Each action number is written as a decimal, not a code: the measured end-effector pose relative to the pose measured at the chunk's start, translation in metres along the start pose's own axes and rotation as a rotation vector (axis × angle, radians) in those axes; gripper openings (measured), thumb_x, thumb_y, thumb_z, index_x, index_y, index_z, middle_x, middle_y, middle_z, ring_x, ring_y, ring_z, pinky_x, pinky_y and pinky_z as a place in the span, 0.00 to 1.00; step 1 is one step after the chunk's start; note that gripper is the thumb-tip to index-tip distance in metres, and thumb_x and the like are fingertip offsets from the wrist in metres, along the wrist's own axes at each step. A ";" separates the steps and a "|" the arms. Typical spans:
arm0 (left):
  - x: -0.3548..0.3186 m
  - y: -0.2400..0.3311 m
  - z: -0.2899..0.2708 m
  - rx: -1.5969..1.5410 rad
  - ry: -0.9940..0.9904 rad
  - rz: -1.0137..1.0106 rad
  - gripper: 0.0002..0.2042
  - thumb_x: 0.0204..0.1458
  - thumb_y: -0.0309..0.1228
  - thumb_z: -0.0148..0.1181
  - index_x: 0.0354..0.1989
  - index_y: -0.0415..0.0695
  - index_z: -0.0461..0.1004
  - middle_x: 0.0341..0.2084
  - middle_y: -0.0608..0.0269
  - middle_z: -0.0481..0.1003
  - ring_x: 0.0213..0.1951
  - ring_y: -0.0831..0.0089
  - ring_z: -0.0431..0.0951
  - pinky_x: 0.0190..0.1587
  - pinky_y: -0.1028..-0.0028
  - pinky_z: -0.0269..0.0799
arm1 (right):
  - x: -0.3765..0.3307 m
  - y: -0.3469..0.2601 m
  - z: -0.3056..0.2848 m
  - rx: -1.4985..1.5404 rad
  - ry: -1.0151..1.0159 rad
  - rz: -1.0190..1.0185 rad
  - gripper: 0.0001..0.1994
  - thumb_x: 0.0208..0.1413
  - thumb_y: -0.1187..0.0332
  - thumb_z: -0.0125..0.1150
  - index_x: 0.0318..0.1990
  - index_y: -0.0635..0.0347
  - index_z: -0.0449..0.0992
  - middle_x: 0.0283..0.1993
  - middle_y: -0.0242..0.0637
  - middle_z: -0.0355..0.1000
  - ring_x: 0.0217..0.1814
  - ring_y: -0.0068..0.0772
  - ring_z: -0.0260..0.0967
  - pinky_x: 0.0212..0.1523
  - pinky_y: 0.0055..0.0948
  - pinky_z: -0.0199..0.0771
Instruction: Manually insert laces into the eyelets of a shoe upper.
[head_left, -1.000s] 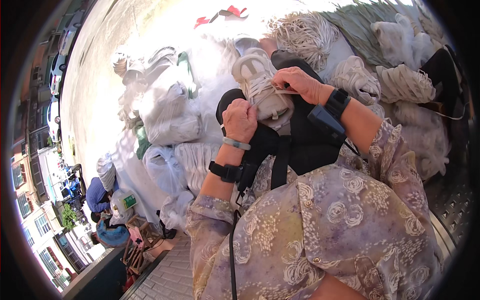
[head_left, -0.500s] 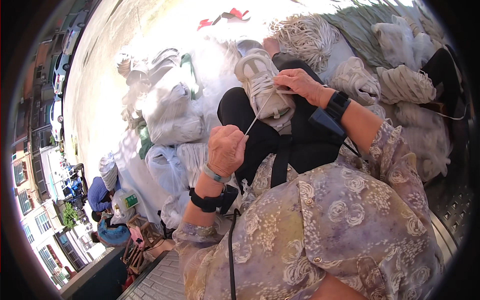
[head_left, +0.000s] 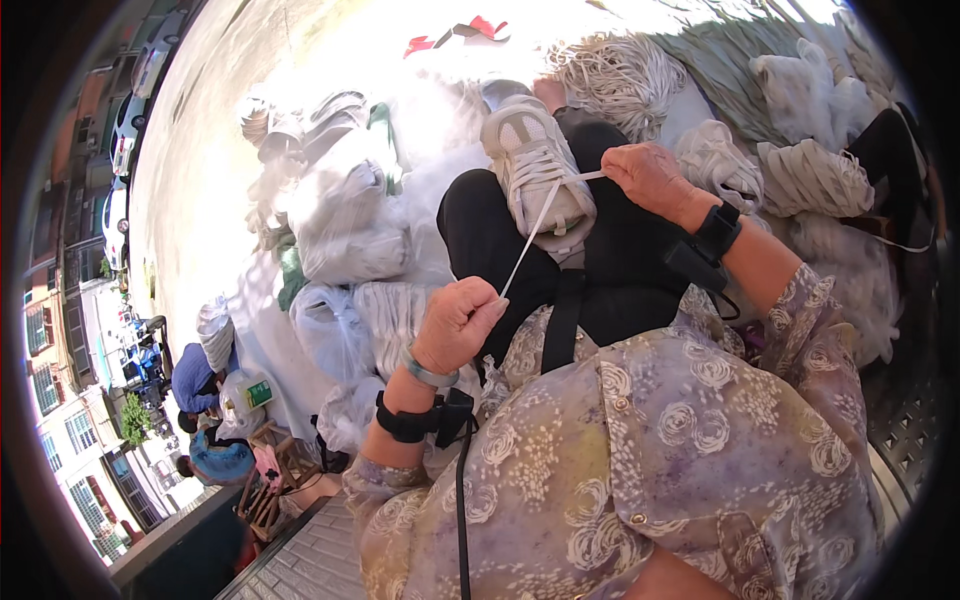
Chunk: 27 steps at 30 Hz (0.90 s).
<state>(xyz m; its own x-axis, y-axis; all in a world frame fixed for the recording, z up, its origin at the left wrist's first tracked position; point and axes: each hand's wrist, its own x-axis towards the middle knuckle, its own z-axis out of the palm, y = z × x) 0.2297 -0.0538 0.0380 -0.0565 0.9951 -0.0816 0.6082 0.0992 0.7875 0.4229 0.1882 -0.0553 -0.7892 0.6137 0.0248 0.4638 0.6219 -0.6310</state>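
A whitish-grey lace-up sneaker [head_left: 522, 150] rests on my black-clad lap, its toe pointing away from me. Its pale shoelace [head_left: 531, 236] is drawn taut in two directions from the upper part of the lacing. Closed around one end is my left hand [head_left: 458, 322], low and left of the shoe, above my left thigh. To the right of the shoe my right hand [head_left: 650, 180] pinches the other end, its knuckles up. Both hands are apart from the shoe itself. The lace tips inside my fingers are hidden.
Plastic-wrapped pale bundles [head_left: 345, 225] lie on the left. Beyond the shoe is a heap of loose laces [head_left: 622, 82]. Another pale shoe [head_left: 716, 160] and a wound pale bundle [head_left: 815, 180] sit on the right. People bend over at far left, near a wooden chair [head_left: 268, 480].
My right hand has moved right, away from the shoe, drawing its lace end out taut. My left hand has shifted slightly downward and right, still gripping its end.
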 end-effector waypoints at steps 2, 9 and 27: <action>0.005 0.005 -0.005 -0.129 -0.007 -0.095 0.07 0.47 0.25 0.55 0.19 0.39 0.67 0.15 0.57 0.67 0.18 0.59 0.66 0.22 0.71 0.61 | 0.000 -0.008 -0.005 -0.081 -0.205 0.024 0.08 0.50 0.64 0.53 0.32 0.58 0.72 0.30 0.42 0.70 0.36 0.47 0.68 0.35 0.39 0.67; 0.037 0.053 -0.027 -0.119 -0.148 0.025 0.07 0.51 0.27 0.55 0.24 0.38 0.70 0.14 0.69 0.66 0.17 0.83 0.62 0.20 0.81 0.58 | 0.007 -0.049 -0.001 0.342 0.100 -0.472 0.13 0.51 0.63 0.51 0.41 0.59 0.72 0.35 0.39 0.71 0.35 0.46 0.66 0.39 0.37 0.66; 0.077 -0.010 0.004 -0.128 0.296 0.025 0.05 0.49 0.26 0.58 0.27 0.37 0.74 0.16 0.67 0.71 0.19 0.84 0.67 0.23 0.81 0.64 | 0.043 0.006 -0.179 1.400 -0.105 -0.329 0.17 0.61 0.66 0.40 0.52 0.67 0.64 0.20 0.24 0.59 0.22 0.14 0.53 0.30 0.21 0.59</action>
<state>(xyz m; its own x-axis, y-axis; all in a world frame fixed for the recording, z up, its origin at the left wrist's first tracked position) 0.2222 0.0220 0.0218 -0.2819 0.9537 0.1047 0.5087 0.0560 0.8591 0.4636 0.3052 0.0811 -0.8346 0.4627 0.2990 -0.4619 -0.2919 -0.8375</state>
